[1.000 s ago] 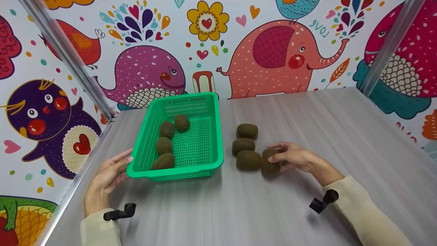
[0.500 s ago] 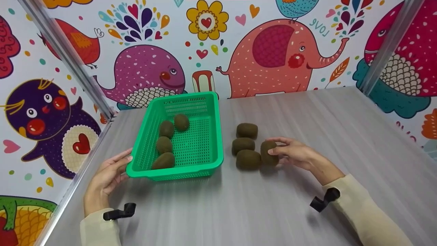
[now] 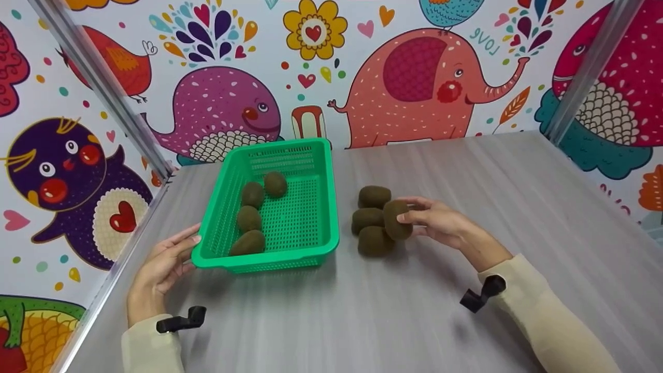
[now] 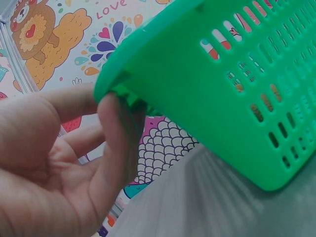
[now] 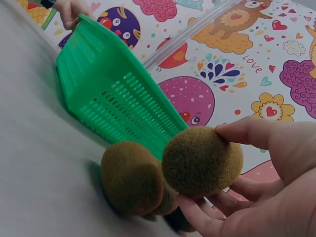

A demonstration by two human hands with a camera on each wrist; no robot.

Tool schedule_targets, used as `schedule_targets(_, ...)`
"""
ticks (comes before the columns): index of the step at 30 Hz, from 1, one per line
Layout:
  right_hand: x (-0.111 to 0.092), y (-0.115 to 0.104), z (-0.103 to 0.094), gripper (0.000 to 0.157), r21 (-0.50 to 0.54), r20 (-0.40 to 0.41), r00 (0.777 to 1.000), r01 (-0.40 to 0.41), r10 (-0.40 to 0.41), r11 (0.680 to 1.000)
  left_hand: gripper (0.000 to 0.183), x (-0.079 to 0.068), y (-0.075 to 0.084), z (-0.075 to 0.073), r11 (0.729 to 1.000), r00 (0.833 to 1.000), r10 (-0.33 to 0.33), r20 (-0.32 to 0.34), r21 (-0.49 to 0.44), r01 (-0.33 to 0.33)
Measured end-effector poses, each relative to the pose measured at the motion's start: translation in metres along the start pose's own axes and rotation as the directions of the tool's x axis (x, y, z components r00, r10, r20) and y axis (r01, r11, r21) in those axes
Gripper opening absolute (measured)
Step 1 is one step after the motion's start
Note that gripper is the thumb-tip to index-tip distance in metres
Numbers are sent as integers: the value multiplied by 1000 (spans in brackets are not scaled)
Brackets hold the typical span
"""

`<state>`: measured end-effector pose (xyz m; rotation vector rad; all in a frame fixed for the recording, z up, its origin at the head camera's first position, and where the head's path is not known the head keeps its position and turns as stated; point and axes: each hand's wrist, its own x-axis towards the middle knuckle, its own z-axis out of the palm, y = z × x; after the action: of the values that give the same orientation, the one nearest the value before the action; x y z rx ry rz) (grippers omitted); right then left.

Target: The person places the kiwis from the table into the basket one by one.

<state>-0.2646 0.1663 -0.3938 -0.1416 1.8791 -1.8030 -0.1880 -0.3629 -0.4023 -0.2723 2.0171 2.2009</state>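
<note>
My right hand (image 3: 440, 223) pinches a brown kiwi (image 5: 201, 160) between thumb and fingers. In the head view, this kiwi overlaps the right side of a group of three kiwis (image 3: 374, 242) on the table. At the left, my left hand (image 3: 164, 264) grips the near-left corner of a green plastic basket (image 3: 290, 257), thumb over the rim and fingers beneath it. In the left wrist view, the fingers (image 4: 118, 138) bend under the basket's lip. Several kiwis (image 3: 250, 219) lie in a line along the basket's left side.
The grey wood-grain table (image 3: 342, 321) reaches back to a wall printed with cartoon animals (image 3: 414, 93). Metal posts (image 3: 585, 67) stand at the left and right corners. A black bracket (image 3: 481, 294) sticks out from each sleeve.
The right hand has moved the held kiwi away from me and to the left, from beside the nearest loose kiwi to over the group's right side. The left hand and basket stay put.
</note>
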Motion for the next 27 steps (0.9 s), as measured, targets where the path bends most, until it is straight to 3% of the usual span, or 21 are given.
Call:
schedule_targets(13, 15, -16, 19, 55, 70, 42, 998, 35, -38, 997, 30, 0, 2, 2, 1000, 1000, -3, 2, -16, 3)
schedule_targets(27, 26, -35, 41, 56, 43, 31, 999, 27, -28, 999, 30, -1, 1, 0, 1000, 1000, -12, -13, -10, 12)
